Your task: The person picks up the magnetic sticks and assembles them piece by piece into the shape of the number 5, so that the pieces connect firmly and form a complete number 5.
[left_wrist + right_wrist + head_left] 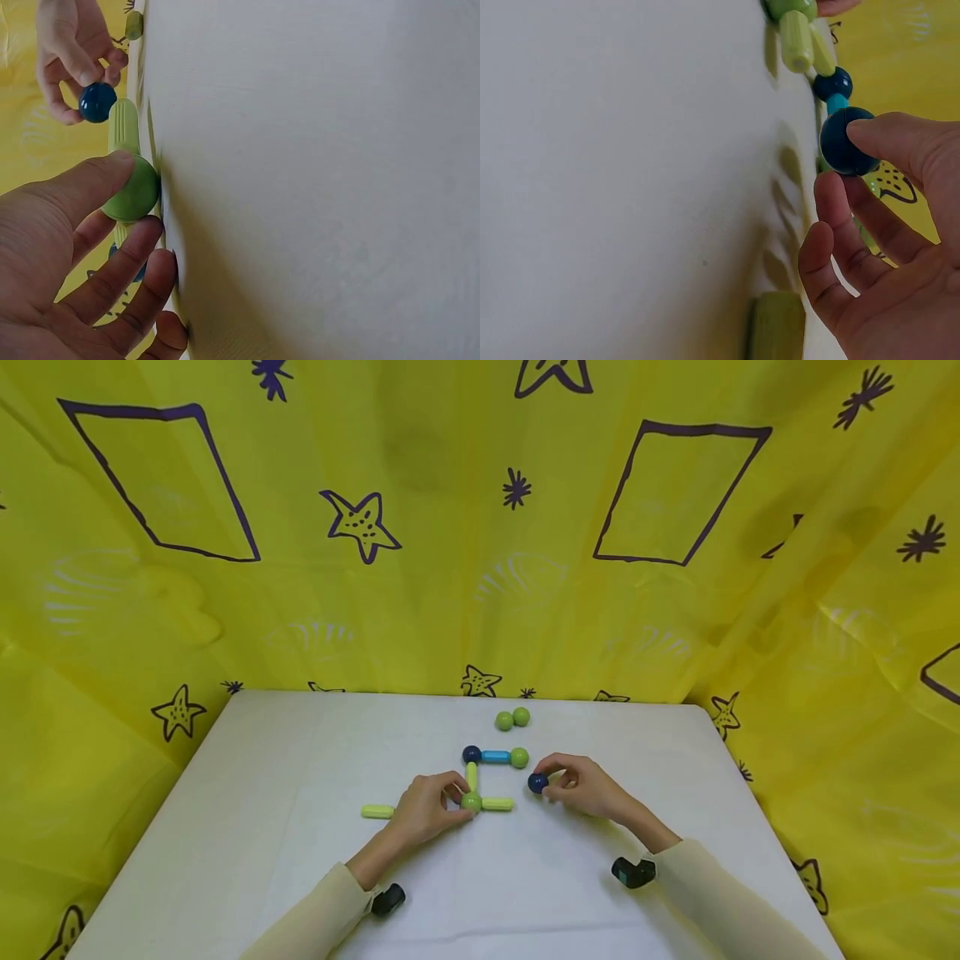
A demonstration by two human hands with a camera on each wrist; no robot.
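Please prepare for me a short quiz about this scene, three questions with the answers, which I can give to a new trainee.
1. Which colour has the ball in the right hand?
A) white
B) dark blue
C) red

2. True or false: the left hand is holding nothing.

3. Count: in the head view, how many green balls lie beyond the blue rod, not joined to it?

Key:
1. B, dark blue.
2. False; the left hand pinches a green ball.
3. Two.
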